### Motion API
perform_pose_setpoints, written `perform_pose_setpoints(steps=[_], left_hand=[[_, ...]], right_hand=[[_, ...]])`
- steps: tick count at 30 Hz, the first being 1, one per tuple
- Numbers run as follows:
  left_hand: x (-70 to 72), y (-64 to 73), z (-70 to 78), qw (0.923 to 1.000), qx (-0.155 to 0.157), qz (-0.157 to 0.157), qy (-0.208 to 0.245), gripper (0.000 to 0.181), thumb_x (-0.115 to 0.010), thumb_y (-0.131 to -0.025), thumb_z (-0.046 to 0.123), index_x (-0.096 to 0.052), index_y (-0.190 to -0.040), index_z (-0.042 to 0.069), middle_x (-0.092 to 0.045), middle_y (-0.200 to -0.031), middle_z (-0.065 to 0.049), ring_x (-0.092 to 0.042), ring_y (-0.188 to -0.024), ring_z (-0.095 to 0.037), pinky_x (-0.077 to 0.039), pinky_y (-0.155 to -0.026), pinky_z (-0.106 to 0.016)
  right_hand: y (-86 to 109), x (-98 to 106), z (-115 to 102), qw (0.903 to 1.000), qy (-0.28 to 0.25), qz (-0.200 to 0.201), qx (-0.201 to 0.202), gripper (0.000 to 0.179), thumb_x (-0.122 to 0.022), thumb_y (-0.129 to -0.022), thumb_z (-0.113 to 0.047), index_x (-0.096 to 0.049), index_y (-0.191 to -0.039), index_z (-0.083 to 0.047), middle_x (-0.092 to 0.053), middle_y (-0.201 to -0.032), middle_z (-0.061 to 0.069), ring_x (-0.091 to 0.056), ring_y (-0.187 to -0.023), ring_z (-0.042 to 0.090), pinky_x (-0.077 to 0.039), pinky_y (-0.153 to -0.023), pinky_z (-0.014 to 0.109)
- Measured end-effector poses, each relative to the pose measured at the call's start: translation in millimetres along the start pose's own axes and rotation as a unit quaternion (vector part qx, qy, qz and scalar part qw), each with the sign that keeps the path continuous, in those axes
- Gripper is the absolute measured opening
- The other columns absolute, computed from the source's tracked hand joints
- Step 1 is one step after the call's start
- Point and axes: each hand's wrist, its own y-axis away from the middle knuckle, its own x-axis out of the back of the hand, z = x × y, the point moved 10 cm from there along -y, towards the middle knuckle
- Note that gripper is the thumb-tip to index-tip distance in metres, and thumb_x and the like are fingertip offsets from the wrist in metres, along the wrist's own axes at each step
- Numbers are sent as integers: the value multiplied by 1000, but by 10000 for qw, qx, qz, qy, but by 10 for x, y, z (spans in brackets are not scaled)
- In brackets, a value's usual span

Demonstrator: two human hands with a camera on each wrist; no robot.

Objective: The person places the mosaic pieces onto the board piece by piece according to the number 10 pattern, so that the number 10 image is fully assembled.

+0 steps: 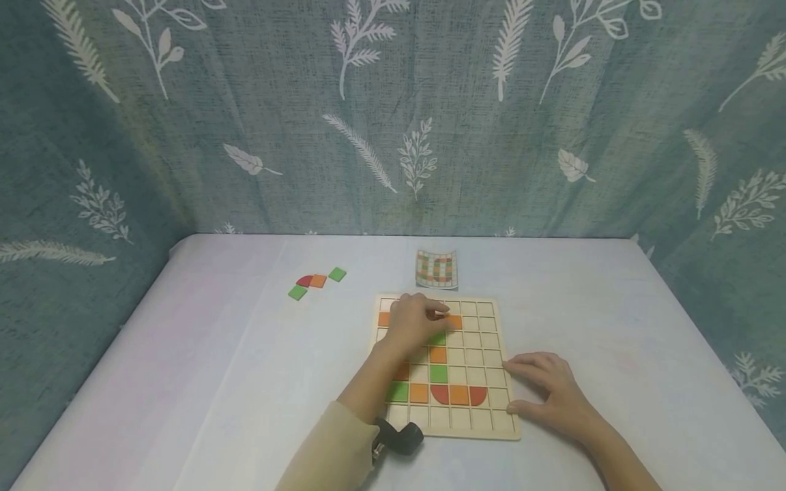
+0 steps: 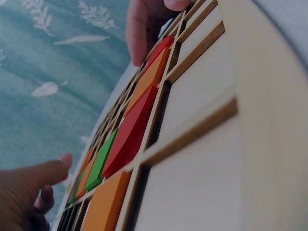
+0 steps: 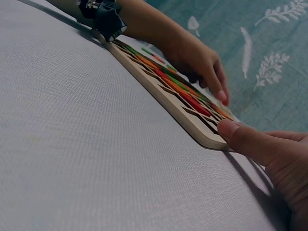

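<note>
A square wooden grid board (image 1: 464, 417) lies on the table, partly filled with orange, green and red tiles. Over its upper part is my left hand (image 1: 413, 320), its thumb and forefinger beside an orange tile (image 1: 455, 322); no held tile shows between them. In the left wrist view the left hand (image 2: 29, 192) has its thumb and fingers apart. My right hand (image 1: 555, 395) touches the board's right edge with extended fingertips and thumb. From the right wrist view, the right thumb (image 3: 231, 130) rests at the board's corner. The left forearm hides some left cells.
Loose tiles lie on the table at the far left: a red quarter-round (image 1: 303, 280), an orange square (image 1: 318, 281) and two green squares (image 1: 337, 274). Just beyond the board is a small pattern card (image 1: 437, 270). A black wrist device (image 1: 402, 436) sits by the board's near-left corner.
</note>
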Motion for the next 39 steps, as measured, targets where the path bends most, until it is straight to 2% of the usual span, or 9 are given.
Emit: perform_pose_setpoints(steps=[9,16,24,31,39], left_hand=[[283,74,-157,9981,171,200,564,32,-75,-78,34,-74,-105,15,-61,-82,1,-45,-82,-19,-31,-84,-45],[575,188,-450,9921,682,534,912,30,-77,-78,31,-74,-104,17,-62,-88,-1,-45,-88,-23,-32,-79,-42],[936,330,-797,9870,1089,976,665,34,-76,-78,32,-72,-109,18,-63,-92,-5,-50,-91,-23,-36,-76,-36],[1223,483,-1122,9790,1447,1172,834,37,-71,-82,30,-69,-115,13,-60,-101,-10,-49,-96,-24,-37,-75,-33],[1619,680,-1511,9681,1823,1645,508,43,-71,-83,31,-65,-121,12,-58,-108,-16,-42,-106,-32,-33,-86,-45]], right_hand=[[-2,15,-15,9999,50,39,104,58,-86,-60,-28,-67,-113,-16,-61,-111,-3,-42,-108,10,-23,-93,30],[5,27,-48,9998,36,87,201,59,-86,-58,-25,-67,-112,-14,-61,-110,-2,-41,-108,8,-23,-92,29],[5,22,-45,9997,35,107,234,59,-86,-58,-26,-67,-112,-15,-61,-110,-2,-42,-107,7,-21,-94,23],[4,9,-28,9997,27,77,211,59,-86,-59,-26,-67,-113,-16,-61,-111,-2,-42,-108,8,-21,-94,25],[-4,3,-27,9997,32,64,222,59,-86,-59,-27,-67,-113,-15,-61,-111,-3,-42,-108,8,-22,-94,26]])
